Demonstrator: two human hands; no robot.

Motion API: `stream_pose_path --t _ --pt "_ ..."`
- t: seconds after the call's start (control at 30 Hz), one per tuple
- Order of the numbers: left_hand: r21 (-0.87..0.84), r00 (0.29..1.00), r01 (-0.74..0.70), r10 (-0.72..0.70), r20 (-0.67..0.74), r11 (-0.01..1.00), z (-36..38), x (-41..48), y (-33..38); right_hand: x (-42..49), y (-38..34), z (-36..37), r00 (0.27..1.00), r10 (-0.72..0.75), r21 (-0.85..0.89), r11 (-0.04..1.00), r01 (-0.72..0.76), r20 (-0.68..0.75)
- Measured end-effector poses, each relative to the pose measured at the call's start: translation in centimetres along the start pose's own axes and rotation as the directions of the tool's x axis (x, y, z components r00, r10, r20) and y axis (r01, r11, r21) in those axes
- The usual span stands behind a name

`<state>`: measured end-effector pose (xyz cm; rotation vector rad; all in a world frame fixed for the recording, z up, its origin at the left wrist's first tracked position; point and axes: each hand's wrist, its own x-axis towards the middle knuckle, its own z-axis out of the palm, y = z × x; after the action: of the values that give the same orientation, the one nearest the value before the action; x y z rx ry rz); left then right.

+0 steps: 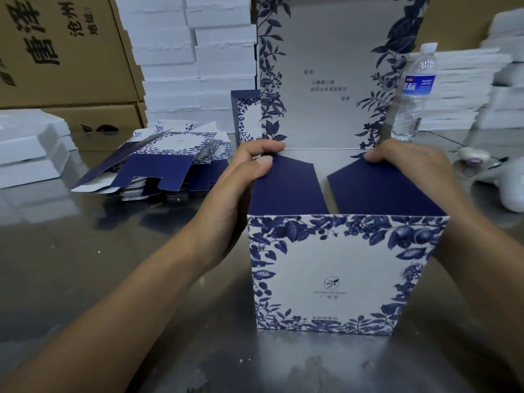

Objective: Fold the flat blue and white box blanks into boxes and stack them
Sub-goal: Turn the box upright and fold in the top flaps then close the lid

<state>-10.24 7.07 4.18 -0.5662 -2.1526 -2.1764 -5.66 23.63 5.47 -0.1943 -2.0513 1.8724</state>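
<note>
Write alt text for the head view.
The left hand and right hand grip a half-folded blue and white floral cardboard box on a shiny metal table, its dark blue side flaps angled inward. Flat box blanks lie left; a clear plastic water bottle stands right.

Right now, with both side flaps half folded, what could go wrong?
The left grip and right grip pinch the dark navy cardboard flaps at their far corners; uneven pressure might crease them off-line.
The tall floral lid panel stands beside the clear plastic water bottle; closing it carelessly could tip that.
</note>
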Motion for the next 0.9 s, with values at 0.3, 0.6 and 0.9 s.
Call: stream_pose_path --t 0.3,0.6,0.9 --pt "-0.051 1.000 -0.021 0.021 0.001 0.998 0.0 -0.1 -0.1 -0.1 -0.2 0.3 0.999 -0.040 0.013 0.999 0.040 -0.029" --pt "-0.069 0.998 -0.045 0.048 0.039 0.997 -0.2 -0.4 -0.7 0.4 0.1 0.1 0.998 -0.052 -0.014 0.999 0.052 -0.030" --pt "-0.057 0.996 -0.074 0.076 0.044 0.996 -0.2 -0.2 -0.6 0.1 0.4 0.1 0.992 -0.123 0.116 0.986 0.119 0.023"
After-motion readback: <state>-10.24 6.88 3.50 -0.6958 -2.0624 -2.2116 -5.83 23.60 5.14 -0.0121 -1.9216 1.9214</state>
